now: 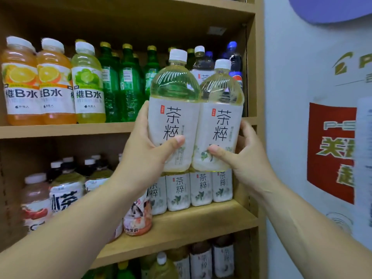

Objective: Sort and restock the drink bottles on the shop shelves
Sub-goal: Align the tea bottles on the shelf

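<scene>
at centre frame both hands, left hand (pixel 147 152) and right hand (pixel 244 158), each clamp one pale tea bottle (pixel 174 121) side by side, mid-restock; next they likely need a gap beside matching bottles (pixel 191 188) below.

One wide-angle camera rides on the person's head and faces forward at the wooden shelf unit (pixel 260 158) from close range, roughly level with the board (pixel 66 129) that carries the upper row. Both forearms (pixel 60 228) enter from the near bottom corners; the left hand (pixel 145 156) gripping the left tea bottle (pixel 173 121) and the right hand (pixel 249 158) gripping the right tea bottle (pixel 220 125) sit near the lens, just right of centre. Shelves fill the left and middle, the pale wall (pixel 291 97) the right, and the far shelf backs lie in shadow
</scene>
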`<control>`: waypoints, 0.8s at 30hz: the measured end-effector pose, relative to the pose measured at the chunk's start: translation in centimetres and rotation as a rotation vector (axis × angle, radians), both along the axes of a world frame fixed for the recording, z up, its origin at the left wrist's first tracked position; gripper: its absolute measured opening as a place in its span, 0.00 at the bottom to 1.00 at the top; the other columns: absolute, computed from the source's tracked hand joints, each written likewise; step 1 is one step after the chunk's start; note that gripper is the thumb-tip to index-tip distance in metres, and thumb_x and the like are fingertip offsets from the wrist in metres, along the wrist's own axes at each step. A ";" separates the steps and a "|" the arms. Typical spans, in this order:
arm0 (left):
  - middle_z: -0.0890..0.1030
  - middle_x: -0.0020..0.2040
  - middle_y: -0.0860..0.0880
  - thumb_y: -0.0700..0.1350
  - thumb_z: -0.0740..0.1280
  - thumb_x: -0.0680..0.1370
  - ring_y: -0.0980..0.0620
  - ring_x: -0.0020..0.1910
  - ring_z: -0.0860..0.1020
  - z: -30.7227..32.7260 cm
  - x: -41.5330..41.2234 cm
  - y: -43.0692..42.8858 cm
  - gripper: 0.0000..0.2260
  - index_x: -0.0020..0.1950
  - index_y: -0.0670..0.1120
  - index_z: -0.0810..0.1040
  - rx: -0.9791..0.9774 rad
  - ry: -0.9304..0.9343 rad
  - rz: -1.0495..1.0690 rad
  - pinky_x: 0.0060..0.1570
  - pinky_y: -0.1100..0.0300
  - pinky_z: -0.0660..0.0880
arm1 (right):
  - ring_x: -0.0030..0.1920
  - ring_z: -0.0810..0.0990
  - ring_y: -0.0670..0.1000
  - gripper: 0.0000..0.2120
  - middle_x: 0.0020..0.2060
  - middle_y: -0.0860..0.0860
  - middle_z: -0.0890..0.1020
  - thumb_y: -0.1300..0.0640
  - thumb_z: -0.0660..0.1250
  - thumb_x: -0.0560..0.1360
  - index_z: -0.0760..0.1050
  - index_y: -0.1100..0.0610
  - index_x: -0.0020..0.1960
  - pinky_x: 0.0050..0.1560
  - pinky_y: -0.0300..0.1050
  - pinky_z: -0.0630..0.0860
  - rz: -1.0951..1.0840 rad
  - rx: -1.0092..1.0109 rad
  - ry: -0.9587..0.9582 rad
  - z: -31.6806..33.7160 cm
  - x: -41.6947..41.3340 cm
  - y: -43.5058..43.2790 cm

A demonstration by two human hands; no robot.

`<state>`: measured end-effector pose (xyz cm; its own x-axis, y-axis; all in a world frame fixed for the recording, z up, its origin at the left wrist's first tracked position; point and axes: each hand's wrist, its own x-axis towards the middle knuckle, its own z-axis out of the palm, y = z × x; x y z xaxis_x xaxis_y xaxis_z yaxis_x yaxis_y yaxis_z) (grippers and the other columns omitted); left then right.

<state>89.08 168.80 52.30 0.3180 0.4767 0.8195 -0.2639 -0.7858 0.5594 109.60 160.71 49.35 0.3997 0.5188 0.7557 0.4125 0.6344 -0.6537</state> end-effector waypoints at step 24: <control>0.76 0.67 0.60 0.44 0.78 0.74 0.61 0.66 0.76 -18.6 8.8 5.9 0.41 0.78 0.59 0.56 -0.391 0.220 0.159 0.67 0.50 0.76 | 0.59 0.80 0.35 0.44 0.56 0.30 0.80 0.60 0.82 0.67 0.65 0.37 0.74 0.50 0.40 0.83 -0.231 -0.364 0.090 -17.1 6.9 4.2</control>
<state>97.92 174.73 33.72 0.3624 0.7929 0.4898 0.0004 -0.5257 0.8507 116.51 164.93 32.21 0.5926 0.6340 0.4968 0.4478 0.2534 -0.8575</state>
